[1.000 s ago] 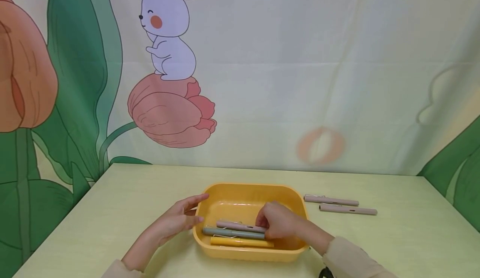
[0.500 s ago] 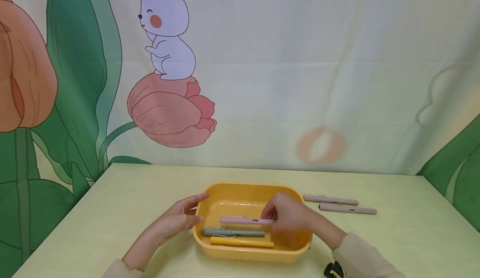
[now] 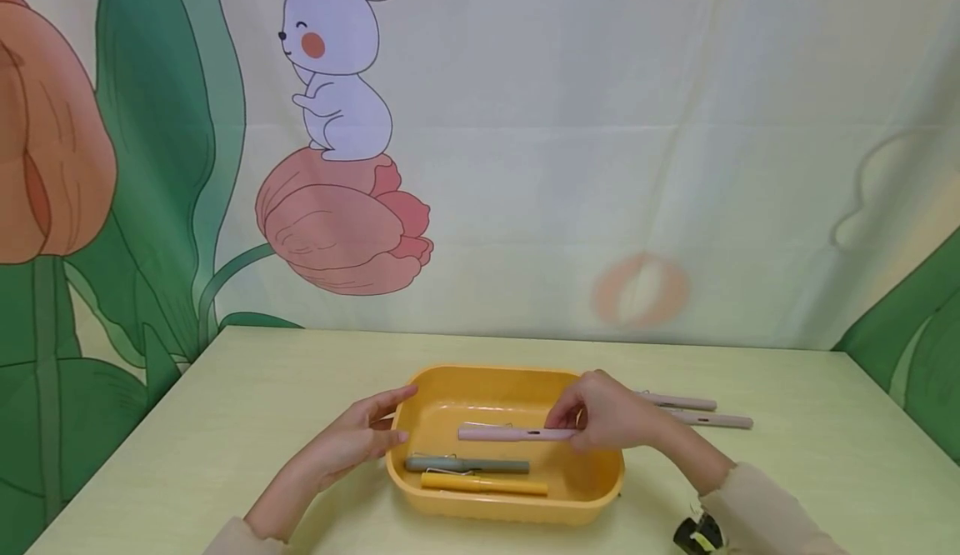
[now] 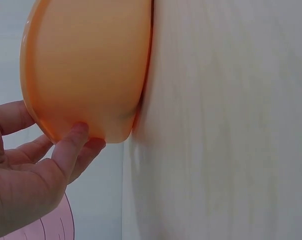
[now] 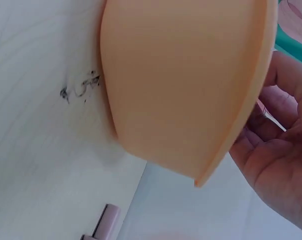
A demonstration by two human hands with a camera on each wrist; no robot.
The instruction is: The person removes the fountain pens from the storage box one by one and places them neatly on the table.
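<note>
A yellow plastic tray [image 3: 480, 376] with rounded corners stands on the table. My left hand [image 3: 358, 430] holds its left end, thumb and index fingertips at the rim; the left wrist view shows other fingers [image 4: 66, 150] against the outer wall. My right hand [image 3: 618, 413] pinches a pale pink pen [image 3: 491, 433] by its right end, over the inside of the tray. In the right wrist view the rim and wall hide part of that hand. Near the tray's front wall lie a grey-green pen [image 3: 480, 465] and a yellow pen [image 3: 487, 484], both with wire clips.
Two more pink pens lie right of the tray, a rear one [image 3: 690, 402] and a front one [image 3: 716, 420], their left ends hidden behind my right hand. A small black object [image 3: 697, 534] shows below the right sleeve. A printed rabbit backdrop [image 3: 525, 163] hangs behind the table.
My right hand has moved right and away from me with the pink pen, which has come away from beside the grey-green pen. The left hand and tray have stayed put.
</note>
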